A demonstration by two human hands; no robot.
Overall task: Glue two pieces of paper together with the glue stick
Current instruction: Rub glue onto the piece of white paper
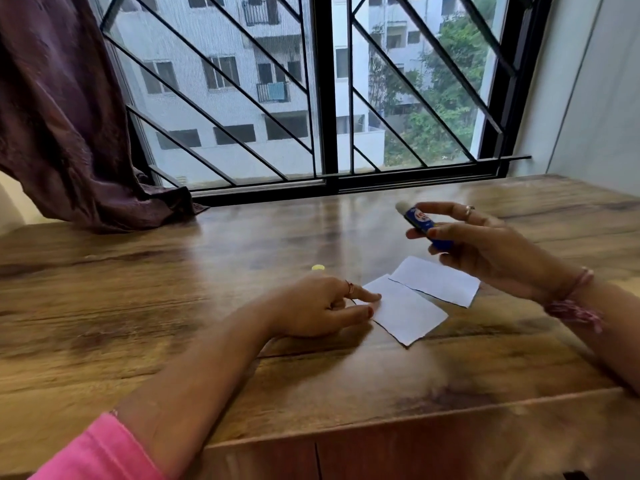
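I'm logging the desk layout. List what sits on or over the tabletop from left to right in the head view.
curtain hem → yellow cap → left hand → near paper → far paper → right hand holding the uncapped glue stick above the papers.

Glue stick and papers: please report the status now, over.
Right hand holds glue stick, uncapped, above table. Left hand touches near paper; far paper beside it. Yellow cap lies clear.

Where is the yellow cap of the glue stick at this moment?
In the head view, the yellow cap lies on the wooden table, just beyond the knuckles of the left hand and left of the two papers.
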